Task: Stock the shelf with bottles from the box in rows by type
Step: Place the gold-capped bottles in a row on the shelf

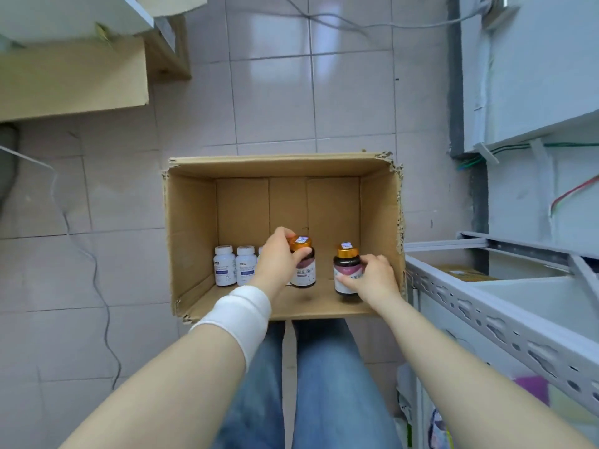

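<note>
White bottles (234,265) stand at the cardboard box (191,222) floor's left; beside them the left hand (278,259) clasps one gold-capped dark bottle (303,265), the right hand (372,277) another (346,265). Lifting both straight up, upright, should clear the walls toward the grey shelf (505,319).

Two dark gold-capped bottles (303,265) (346,270) stand upright in the open cardboard box (191,222) (white bottles (235,265) at left).
</note>
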